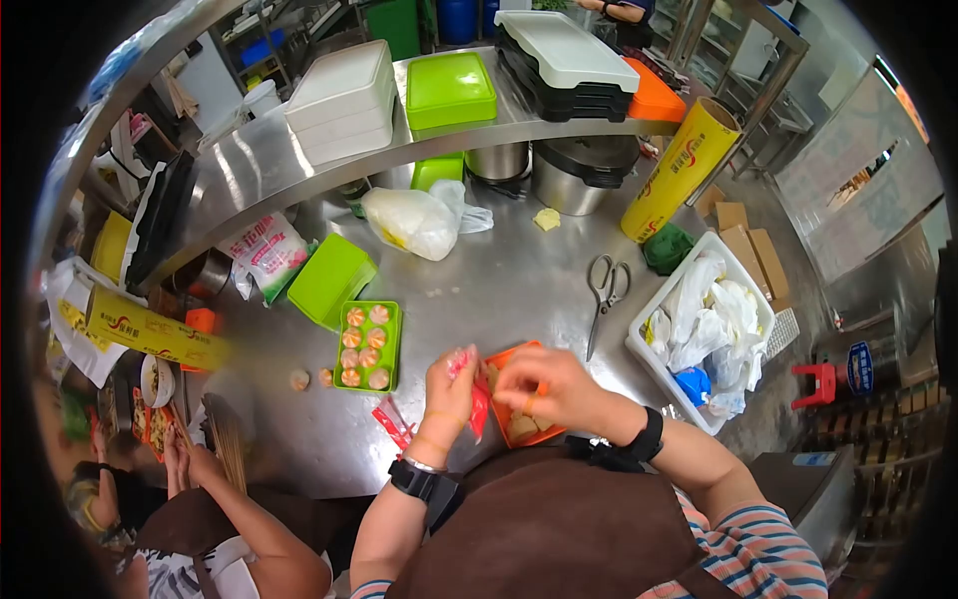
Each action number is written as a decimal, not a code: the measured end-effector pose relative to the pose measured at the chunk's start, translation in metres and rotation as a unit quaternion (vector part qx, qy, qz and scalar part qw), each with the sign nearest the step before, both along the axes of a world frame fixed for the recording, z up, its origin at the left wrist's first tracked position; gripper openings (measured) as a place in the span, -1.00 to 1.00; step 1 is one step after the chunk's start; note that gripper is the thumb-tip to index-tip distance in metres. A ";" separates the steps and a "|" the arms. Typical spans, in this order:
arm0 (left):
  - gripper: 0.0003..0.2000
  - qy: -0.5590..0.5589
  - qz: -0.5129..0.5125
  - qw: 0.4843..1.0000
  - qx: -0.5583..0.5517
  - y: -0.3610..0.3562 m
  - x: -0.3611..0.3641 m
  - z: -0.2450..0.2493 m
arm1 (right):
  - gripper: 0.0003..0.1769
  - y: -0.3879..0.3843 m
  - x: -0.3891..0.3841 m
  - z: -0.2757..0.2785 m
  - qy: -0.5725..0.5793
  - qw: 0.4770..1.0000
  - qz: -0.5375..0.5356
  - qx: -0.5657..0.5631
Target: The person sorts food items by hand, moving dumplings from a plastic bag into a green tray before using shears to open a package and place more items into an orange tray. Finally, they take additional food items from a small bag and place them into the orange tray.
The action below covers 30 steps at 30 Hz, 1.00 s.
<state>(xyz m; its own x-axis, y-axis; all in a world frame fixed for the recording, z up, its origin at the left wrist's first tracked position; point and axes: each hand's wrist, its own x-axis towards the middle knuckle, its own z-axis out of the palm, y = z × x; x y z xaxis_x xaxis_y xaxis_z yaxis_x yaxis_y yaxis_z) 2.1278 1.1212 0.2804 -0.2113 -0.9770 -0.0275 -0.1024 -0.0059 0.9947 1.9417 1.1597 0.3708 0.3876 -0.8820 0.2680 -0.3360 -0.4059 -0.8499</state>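
Observation:
My left hand (448, 399) is closed round a red-and-clear plastic packet (479, 404), which hangs in front of the apron. Beside it on the right, my right hand (544, 387) is raised over an orange container (532, 436) holding pale pieces; its fingers are bent together, and what they hold, if anything, is too small to name. A torn red wrapper (392, 423) lies left of my left hand. Further left, a green box (393, 344) holds several orange-and-white striped balls (350, 337), next to a green lid (332, 281).
Two balls (299, 379) lie left of the green box. Scissors (605, 299) and a white bin of plastic bags (639, 344) are on the right. A raised shelf (259, 165) carries stacked boxes. A co-worker's hands (180, 459) are at the lower left, beside skewers.

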 end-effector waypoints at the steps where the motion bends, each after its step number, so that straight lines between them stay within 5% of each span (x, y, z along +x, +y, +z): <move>1: -0.69 0.001 -0.001 1.000 -0.001 -0.004 -0.004 -0.002 | -0.88 0.001 0.009 -0.001 0.001 1.000 -0.001 -0.001; 3: -0.68 0.044 0.127 0.991 0.014 -0.016 -0.018 -0.009 | -0.86 0.004 0.023 -0.005 0.071 0.995 0.009 -0.070; 7: -0.67 0.141 0.220 0.965 0.016 -0.032 -0.035 -0.003 | -0.87 -0.002 0.028 -0.022 0.076 0.995 -0.031 -0.050; 10: -0.67 0.138 0.215 0.967 0.009 -0.034 -0.042 0.014 | -0.90 0.002 0.029 -0.014 -0.007 0.994 -0.068 0.081; 14: -0.67 0.199 0.168 0.964 0.051 -0.033 -0.041 0.002 | -0.90 -0.001 0.015 -0.028 -0.118 0.991 -0.038 0.055; 15: -0.72 0.173 0.121 0.976 0.045 -0.031 -0.036 -0.002 | -0.91 -0.002 0.002 -0.025 -0.298 0.927 0.015 0.226; 16: -0.77 0.147 0.074 0.986 0.039 -0.029 -0.032 -0.005 | -0.91 -0.004 -0.008 -0.022 -0.457 0.801 0.067 0.381; 17: -0.77 0.146 0.069 0.986 0.041 -0.024 -0.029 -0.006 | -0.91 -0.005 -0.013 -0.020 -0.460 0.800 0.063 0.380; 19: -0.88 -0.080 -0.121 0.974 -0.173 -0.012 -0.028 0.005 | -0.92 -0.008 -0.025 -0.013 -0.520 0.742 0.024 0.423; 20: -0.87 -0.159 -0.175 0.944 -0.232 -0.004 -0.028 0.017 | -0.90 -0.014 -0.031 -0.016 -0.522 0.739 -0.006 0.426; 24: -0.86 -0.086 -0.267 0.926 -0.252 0.004 -0.029 0.033 | -0.96 -0.027 -0.057 -0.053 -0.552 0.685 -0.151 0.451; 27: -0.84 -0.007 -0.208 0.950 -0.231 0.006 -0.019 0.038 | -0.97 -0.016 -0.066 -0.051 -0.531 0.695 -0.077 0.479; 30: -0.78 -0.103 -0.047 0.951 -0.288 0.011 -0.006 0.039 | -0.97 -0.011 -0.069 -0.043 -0.503 0.711 -0.051 0.489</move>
<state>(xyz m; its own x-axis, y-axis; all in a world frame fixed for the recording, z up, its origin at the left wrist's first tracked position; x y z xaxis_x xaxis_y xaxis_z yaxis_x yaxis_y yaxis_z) 2.1222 1.1319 0.3198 -0.3457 -0.8196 0.4570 -0.2684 0.5530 0.7888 1.8727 1.1492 0.3278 0.3555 -0.8465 -0.3962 0.6561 0.5279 -0.5393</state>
